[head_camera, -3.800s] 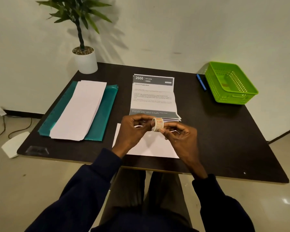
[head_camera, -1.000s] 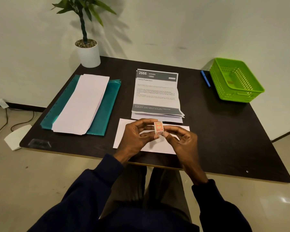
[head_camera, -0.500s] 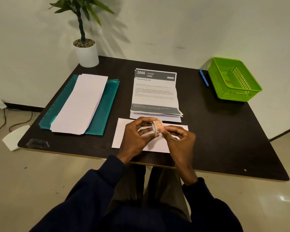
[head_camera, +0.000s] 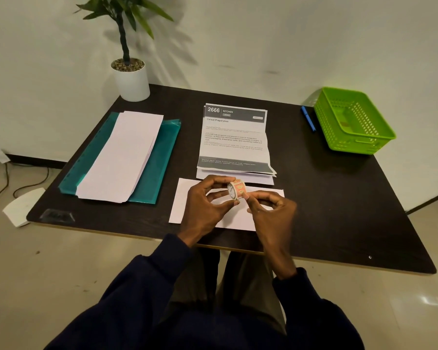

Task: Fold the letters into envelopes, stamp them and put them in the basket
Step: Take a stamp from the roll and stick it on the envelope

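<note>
My left hand [head_camera: 204, 203] grips a small roll of orange stamps [head_camera: 236, 189] between thumb and fingers. My right hand [head_camera: 272, 210] pinches the roll's lower edge from the right side. Both hands hover just above a white envelope [head_camera: 181, 203] lying near the table's front edge. Behind the envelope lies a stack of printed letters [head_camera: 234, 140] headed "2666 Kitchen". The green basket [head_camera: 352, 121] stands at the table's back right corner, holding nothing I can make out.
A pile of white envelopes [head_camera: 125, 155] lies on a teal plastic folder [head_camera: 159, 160] at the left. A blue pen [head_camera: 308, 119] lies beside the basket. A potted plant [head_camera: 130, 77] stands at the back left corner. The dark table [head_camera: 339, 198] has bare surface at the right.
The hands have kept the stamp roll over the envelope, turning it slightly. My right fingers have shifted to its lower edge. The camera view moved a little.
</note>
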